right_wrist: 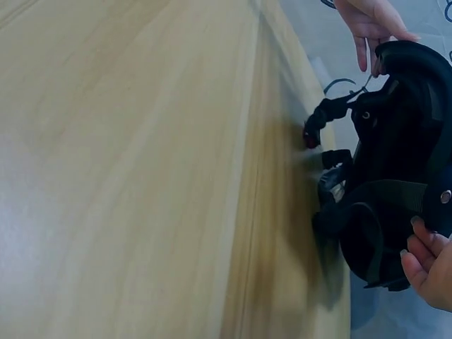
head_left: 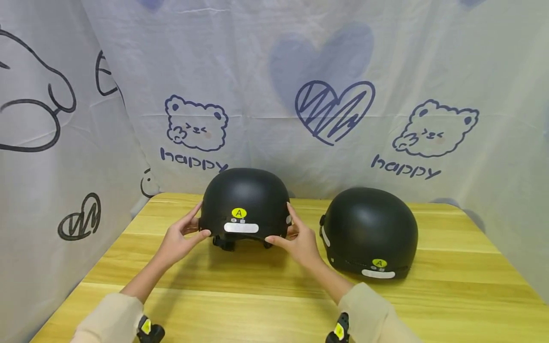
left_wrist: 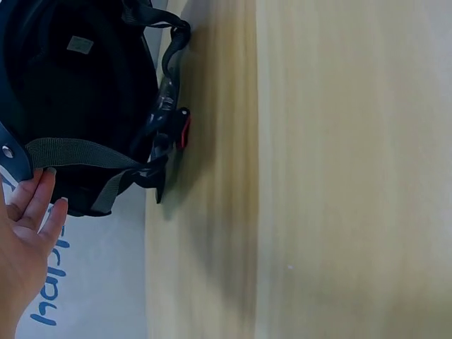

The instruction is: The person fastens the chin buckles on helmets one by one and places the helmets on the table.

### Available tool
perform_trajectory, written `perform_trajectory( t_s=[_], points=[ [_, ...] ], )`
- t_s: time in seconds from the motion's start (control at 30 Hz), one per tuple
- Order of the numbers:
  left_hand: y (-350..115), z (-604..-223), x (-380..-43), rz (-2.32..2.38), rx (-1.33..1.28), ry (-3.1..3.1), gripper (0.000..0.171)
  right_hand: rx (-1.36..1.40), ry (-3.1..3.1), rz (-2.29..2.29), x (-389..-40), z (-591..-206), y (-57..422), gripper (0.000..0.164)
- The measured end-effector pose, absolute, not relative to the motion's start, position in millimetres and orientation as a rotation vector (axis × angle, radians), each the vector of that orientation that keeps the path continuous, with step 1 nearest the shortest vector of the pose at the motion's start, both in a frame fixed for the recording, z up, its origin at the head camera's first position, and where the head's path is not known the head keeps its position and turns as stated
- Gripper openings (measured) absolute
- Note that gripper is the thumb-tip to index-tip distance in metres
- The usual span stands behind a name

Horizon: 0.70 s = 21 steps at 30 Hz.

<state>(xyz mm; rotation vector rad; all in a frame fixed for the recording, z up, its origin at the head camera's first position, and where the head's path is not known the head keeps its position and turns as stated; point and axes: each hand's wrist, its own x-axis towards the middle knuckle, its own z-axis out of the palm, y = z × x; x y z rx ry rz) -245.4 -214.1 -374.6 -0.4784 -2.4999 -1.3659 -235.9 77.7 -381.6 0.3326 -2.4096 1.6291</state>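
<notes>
A matte black helmet (head_left: 246,195) with a yellow A sticker and a white label is held up over the table's far part. My left hand (head_left: 182,238) grips its left side, thumb on the front rim. On the opposite side my right hand (head_left: 300,240) holds it the same way. The left wrist view shows the helmet's dark inside (left_wrist: 78,85), a webbing strap (left_wrist: 78,152) and a buckle with a red part (left_wrist: 183,127). Straps (right_wrist: 332,113) hang below the helmet in the right wrist view.
A second black helmet (head_left: 371,231), also bearing a yellow A sticker, sits on the wooden table (head_left: 240,309) to the right, close to my right forearm. A pale curtain (head_left: 261,62) printed with hearts and bears hangs behind the table and along its sides.
</notes>
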Motion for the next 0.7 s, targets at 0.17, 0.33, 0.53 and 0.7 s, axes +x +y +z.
perform_trajectory(
  t_s=[0.17,0.33,0.53,0.7],
  points=[
    [-212,-371,-246,-1.384,-0.496,-2.482,0.067,0.349,-2.417,1.658,-236,-377,83,0.090],
    [-211,-366,-247,-1.365,-0.526,-2.452,0.062,0.388,-2.433,1.669,-236,-370,89,0.086],
    [-208,-357,-246,-1.356,-0.553,-2.410,0.057,0.437,-2.445,1.674,-237,-362,96,0.082],
    [-206,-350,-243,-1.348,-0.544,-2.421,0.054,0.432,-2.479,1.662,-237,-355,100,0.082]
  ],
)
